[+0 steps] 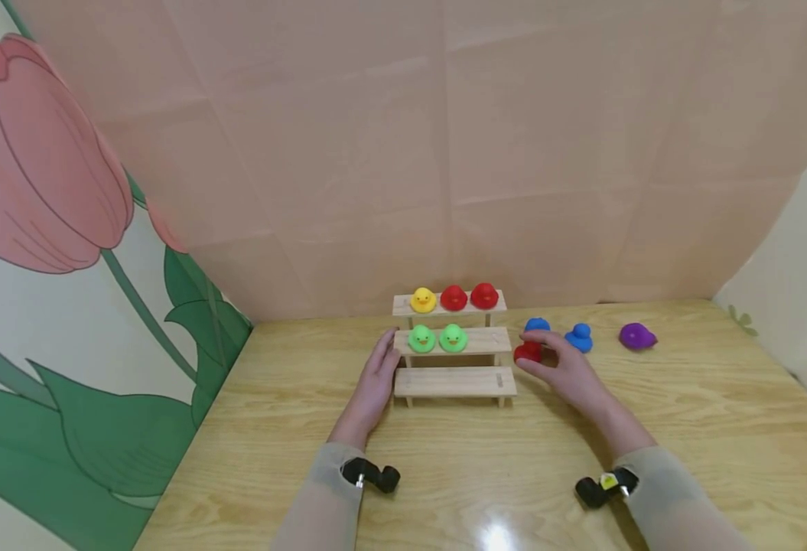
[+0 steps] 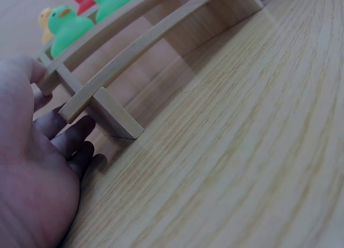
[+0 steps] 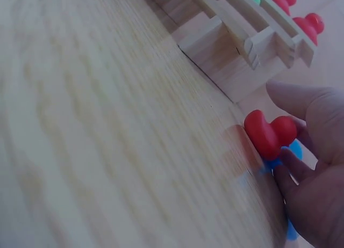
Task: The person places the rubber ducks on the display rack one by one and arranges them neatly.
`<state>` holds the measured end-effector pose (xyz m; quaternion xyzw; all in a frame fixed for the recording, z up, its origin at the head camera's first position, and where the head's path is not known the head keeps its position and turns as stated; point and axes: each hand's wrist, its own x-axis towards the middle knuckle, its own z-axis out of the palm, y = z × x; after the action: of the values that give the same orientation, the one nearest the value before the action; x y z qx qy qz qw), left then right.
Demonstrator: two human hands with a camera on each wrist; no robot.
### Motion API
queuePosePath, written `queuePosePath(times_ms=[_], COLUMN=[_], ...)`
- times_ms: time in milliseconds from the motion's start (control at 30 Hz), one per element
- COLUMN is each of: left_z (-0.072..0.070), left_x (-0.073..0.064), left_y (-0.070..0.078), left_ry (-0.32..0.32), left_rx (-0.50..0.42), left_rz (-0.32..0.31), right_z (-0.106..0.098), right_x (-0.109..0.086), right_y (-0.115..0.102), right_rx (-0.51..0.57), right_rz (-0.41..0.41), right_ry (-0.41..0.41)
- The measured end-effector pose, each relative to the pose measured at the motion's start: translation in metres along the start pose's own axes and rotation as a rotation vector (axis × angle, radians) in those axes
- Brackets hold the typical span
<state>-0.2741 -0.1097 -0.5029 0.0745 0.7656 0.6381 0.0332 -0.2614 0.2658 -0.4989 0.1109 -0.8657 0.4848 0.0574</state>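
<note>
Loosely, a red duck [image 1: 527, 353] is framed by the right hand [image 1: 571, 373]
Just beside the right end of the stepped wooden stand [image 1: 454, 382] on the worktop [image 1: 272, 428], the duck is flanked by parted, ungripping fingers, thumb clear of it; the stand's left end is touched by the left hand [image 1: 373, 383], fingers relaxed

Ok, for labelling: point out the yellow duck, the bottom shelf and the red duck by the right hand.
Yellow duck [image 1: 423, 299], head view: face.
Bottom shelf [image 1: 454, 382], head view: top board.
Red duck [image 3: 261, 134], right wrist view: body.
</note>
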Motion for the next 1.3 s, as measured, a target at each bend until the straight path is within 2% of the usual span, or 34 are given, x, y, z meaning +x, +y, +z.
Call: queuePosePath(times_ms=[333,633,900,1033,1300], left_z=[0.001,0.003,0.003,0.002,0.001], left_x=[0.000,0.000,0.001,0.001,0.000], left_y=[0.001,0.000,-0.001,-0.001,-0.001], left_ry=[-0.001,0.004,0.001,0.000,0.003], left_rx=[0.002,-0.001,-0.014,-0.023,-0.016], left_rz=[-0.007,-0.014,-0.007,0.012,0.004], right_z=[-0.001,-0.006,-0.014,-0.020,-0.027], right_x=[-0.003,-0.008,-0.015,-0.020,-0.027], right_y=[0.003,0.007,0.008,0.010,0.012], right_rx=[-0.030,-0.075,-0.075,-0.074,-0.088], right_rz=[0.029,0.022,-0.014,-0.013,-0.012], right_ry=[0.010,0.017,-0.007,-0.028,-0.057])
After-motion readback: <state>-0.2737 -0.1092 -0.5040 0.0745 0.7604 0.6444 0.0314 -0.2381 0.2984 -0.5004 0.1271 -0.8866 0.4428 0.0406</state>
